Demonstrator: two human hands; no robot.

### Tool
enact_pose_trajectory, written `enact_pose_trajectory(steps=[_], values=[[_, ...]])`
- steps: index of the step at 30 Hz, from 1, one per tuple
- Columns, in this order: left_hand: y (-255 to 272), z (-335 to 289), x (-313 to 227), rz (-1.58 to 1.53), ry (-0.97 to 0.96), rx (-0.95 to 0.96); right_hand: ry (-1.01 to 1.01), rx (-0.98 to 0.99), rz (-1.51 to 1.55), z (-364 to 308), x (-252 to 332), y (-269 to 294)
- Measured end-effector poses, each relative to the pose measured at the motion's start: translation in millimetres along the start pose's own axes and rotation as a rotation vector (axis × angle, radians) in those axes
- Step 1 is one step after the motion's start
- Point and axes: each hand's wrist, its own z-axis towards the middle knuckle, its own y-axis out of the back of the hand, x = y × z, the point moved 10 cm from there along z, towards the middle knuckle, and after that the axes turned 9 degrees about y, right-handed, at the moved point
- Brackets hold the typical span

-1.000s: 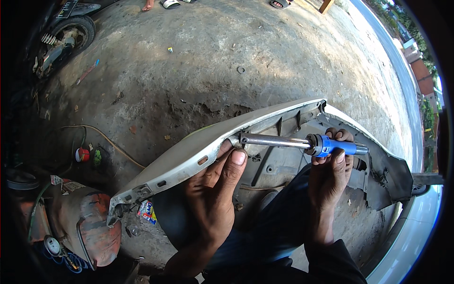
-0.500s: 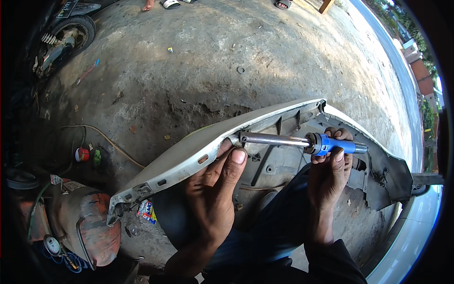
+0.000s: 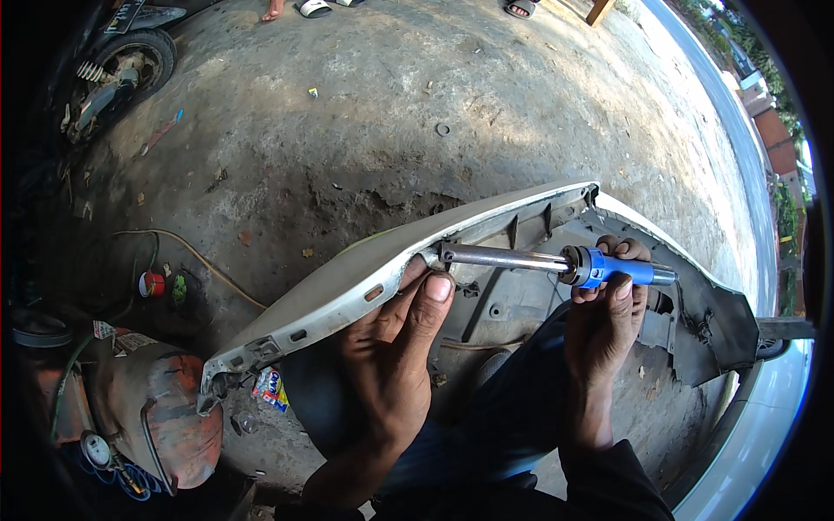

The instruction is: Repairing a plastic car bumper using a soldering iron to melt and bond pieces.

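Closest in, the left hand clamps the long, curved, off-white plastic body panel across the person's lap, inner side up. Its fingers are wrapped under the panel's outer skin and the thumb presses down on the rim, just beside the tool's tip, apparently to steady the panel against the tool's push. The right hand is closed around the blue handle of a long steel-shafted driver, fingers curled over the top and thumb beneath. The shaft lies nearly level, pointing to the person's left, so that its tip meets a fastening point tucked under the panel's lip; whether it seats on a screw cannot be told. The panel's grey ribbed underside faces the person, which leaves the mounts and brackets open to view, and its dark, ragged far end juts out to the right.

Below left, on the ground, sits a rusty orange-red tank with a small gauge, and a small coloured packet lies beside it. Further out lie a red-and-white roll and a thin cable. The floor is rough, stained bare concrete, scattered with small debris. At the far left stands a motorcycle wheel; at the top edge are sandalled feet, and a paved road runs along the right.
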Motion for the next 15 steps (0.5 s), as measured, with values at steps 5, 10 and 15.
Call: enact_pose_trajectory(steps=[5,10,15], values=[[-4.9,-0.3,-4.6,0.033,-0.015,0.045,-0.002,0.000,-0.010,0.3,-0.4,0.0],[-1.6,0.4,-2.7,0.050,-0.039,0.038,0.012,-0.010,0.002,0.6,0.4,1.9],[-0.7,0.3,-1.8,0.031,-0.027,0.020,0.004,0.000,0.009,1.0,0.9,-0.3]])
